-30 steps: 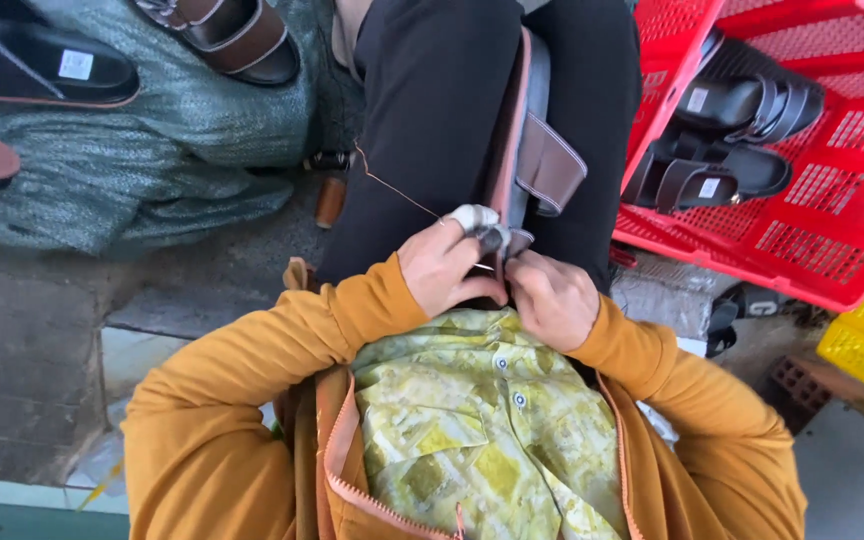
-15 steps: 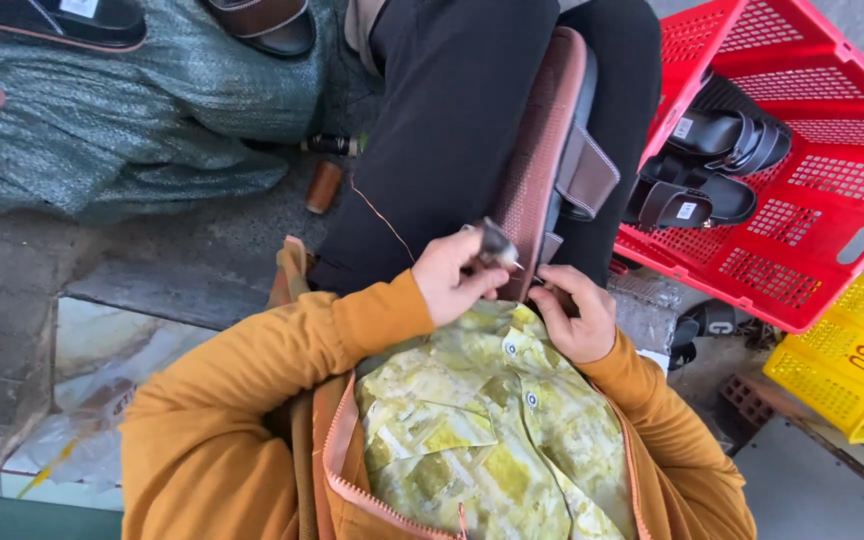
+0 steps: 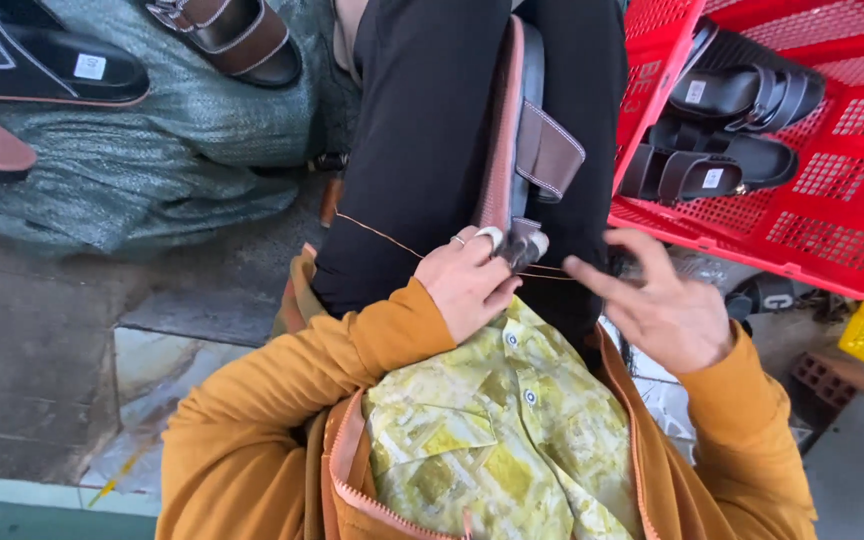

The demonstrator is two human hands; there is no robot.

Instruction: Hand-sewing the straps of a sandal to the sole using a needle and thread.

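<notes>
Since the earlier frame the right hand (image 3: 667, 305) had let go and drawn off to the side, fingers spread apart and clamped on nothing. On the black-trousered lap stood a brown sandal (image 3: 522, 150), edge-up, with a tan sole rim and a wide strap stitched in white. The left hand (image 3: 467, 280) was pinched together on its lower end, a taped fingertip against it; a thin tan thread (image 3: 377, 232) ran from there across the knee. A red crate (image 3: 832, 200) beside held black sandals (image 3: 742, 95) bearing small white square labels. Another white label sat on a black sandal (image 3: 42, 65) upon grey-green sacking (image 3: 152, 160).
</notes>
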